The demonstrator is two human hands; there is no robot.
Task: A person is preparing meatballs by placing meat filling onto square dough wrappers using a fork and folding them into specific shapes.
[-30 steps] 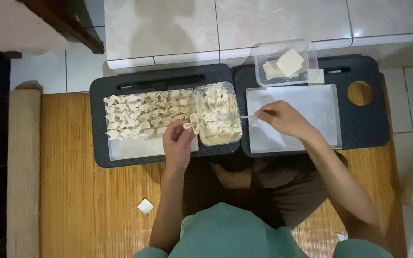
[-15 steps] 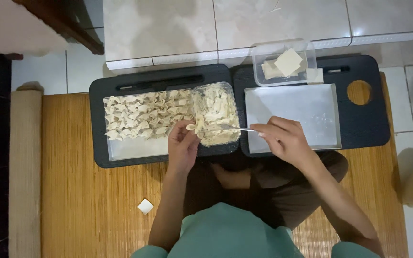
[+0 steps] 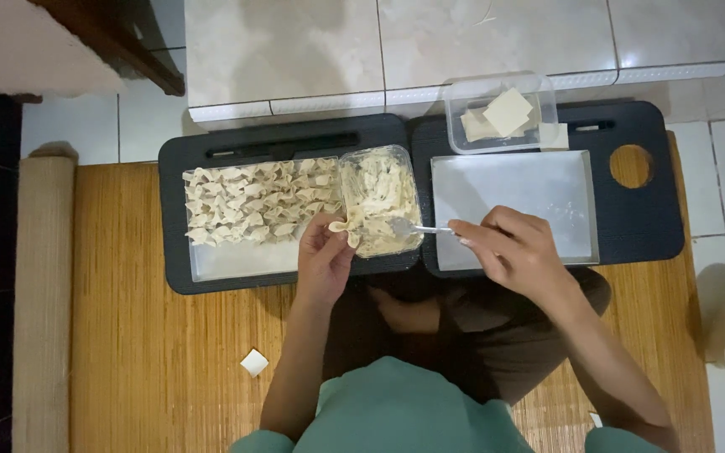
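Bamboo mat (image 3: 153, 335) under everything, two black trays (image 3: 279, 147) side by side across the middle of the frame. Left hand (image 3: 325, 260) has its fingers pinched together on a folded dumpling (image 3: 344, 226), right at the edge of the clear filling tub (image 3: 379, 201). Right hand (image 3: 509, 247) is closed around a spoon (image 3: 413, 227), tip resting in the tub. Rows of finished dumplings (image 3: 253, 201) sit left of the tub. Upper right, a small clear box of wrappers (image 3: 501, 113); below it a floured white sheet (image 3: 518, 189).
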